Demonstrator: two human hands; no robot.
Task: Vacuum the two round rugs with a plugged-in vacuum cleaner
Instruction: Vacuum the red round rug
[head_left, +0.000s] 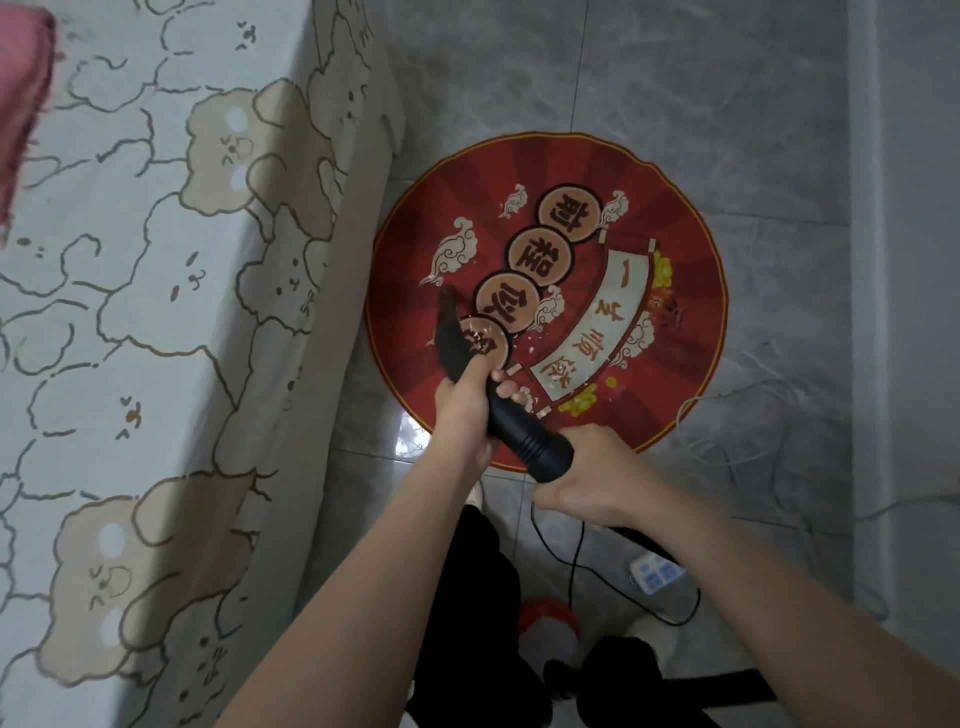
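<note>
I am gripping the black vacuum wand (524, 436) with both hands, left hand (464, 410) curled around it near the nozzle (451, 332), right hand (592, 475) wrapped behind, working scraps on the red round rug (675, 249). The power cord (576, 551) is trailing near my feet and could snag or unplug from the power strip (655, 570).

Round rug (623, 218): red, scalloped gold edge, tan character medallions, white scroll, cloud motifs; flat on grey tile floor beside the bed; pale crumbs scattered near lower centre.
Vacuum cleaner (519, 431): black handheld body, ribbed collar, tilted; dark nozzle (449, 332) low on the rug's left part.
Cord (576, 551): black, trailing toward white power strip (655, 571).
</note>
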